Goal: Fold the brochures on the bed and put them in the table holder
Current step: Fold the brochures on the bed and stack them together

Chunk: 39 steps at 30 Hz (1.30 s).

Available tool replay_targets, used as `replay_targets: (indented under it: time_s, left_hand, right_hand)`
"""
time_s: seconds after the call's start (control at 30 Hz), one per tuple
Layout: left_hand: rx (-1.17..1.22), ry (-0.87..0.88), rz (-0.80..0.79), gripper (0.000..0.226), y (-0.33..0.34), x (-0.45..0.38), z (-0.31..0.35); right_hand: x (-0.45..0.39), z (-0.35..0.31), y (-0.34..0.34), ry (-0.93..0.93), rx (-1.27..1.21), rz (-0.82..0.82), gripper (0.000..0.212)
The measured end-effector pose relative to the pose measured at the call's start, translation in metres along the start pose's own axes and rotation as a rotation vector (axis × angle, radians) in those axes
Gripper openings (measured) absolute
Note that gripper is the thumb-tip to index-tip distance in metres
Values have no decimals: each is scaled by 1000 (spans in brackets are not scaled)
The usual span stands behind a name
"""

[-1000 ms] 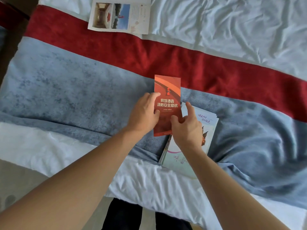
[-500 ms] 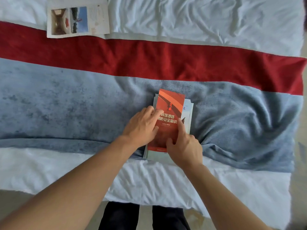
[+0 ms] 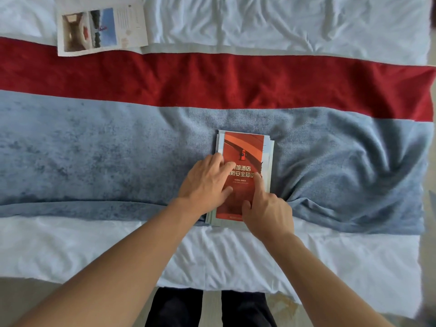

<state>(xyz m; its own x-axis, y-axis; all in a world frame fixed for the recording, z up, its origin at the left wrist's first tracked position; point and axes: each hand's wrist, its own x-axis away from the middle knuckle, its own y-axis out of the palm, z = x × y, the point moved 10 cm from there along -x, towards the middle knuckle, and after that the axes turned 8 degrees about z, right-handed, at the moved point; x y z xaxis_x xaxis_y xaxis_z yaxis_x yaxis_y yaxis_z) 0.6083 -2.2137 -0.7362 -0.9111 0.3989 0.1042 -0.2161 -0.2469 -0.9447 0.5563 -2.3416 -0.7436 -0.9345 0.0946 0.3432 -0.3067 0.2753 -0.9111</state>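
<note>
The left hand (image 3: 207,182) covers the first characters of the white title printed on the red brochure (image 3: 243,161), and the right hand (image 3: 266,211) hides its near right corner and the last character. The small print under the title is too small to read. The stack of folded brochures (image 3: 270,159) beneath shows only thin edges, so their covers cannot be told. The open brochure (image 3: 101,29) at the far left is cut off by the top edge, its text blurred. The bed (image 3: 236,260) runs past three edges.
</note>
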Motion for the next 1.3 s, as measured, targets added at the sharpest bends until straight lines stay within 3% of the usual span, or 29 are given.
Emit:
replay_targets:
  time_s: [0.17,0.3,0.4,0.47,0.57,0.73,0.9,1.13,1.23,1.3]
  left_hand:
    - [-34,20,-46,63,5,-6,16]
    - [-60,22,-58,63,6,-6,16]
    - [-59,18,-59,66,5,-5,15]
    - [-50,21,-53,65,4,-7,14]
    - [-18,12,-51,60,3,-9,14]
    - [-6,-15,-47,58,12,-6,12]
    - [-26,-16,-88,65,18,-7,11]
    - [-19,-13,-66,66,15,-8,13]
    - [56,-41,-33,55,6,-9,9]
    - [174,-151,38,48,-9,-14,-5]
  right_hand:
    - [0,0,0,-3,28,-9,69]
    - [-16,-6,-20,-71,23,74,49]
    - [-34,-20,-36,-225,46,139,78]
    - [-44,-27,-30,-296,70,47,101]
    - [-52,-30,-13,-332,155,-61,111]
    - [-57,-35,-9,-299,183,-34,102]
    - [-73,-38,-27,-373,211,57,68]
    - [-79,-42,-26,-322,261,31,46]
    - [-78,-45,-31,-343,257,4,48]
    - [-78,-49,-35,-354,256,-12,52]
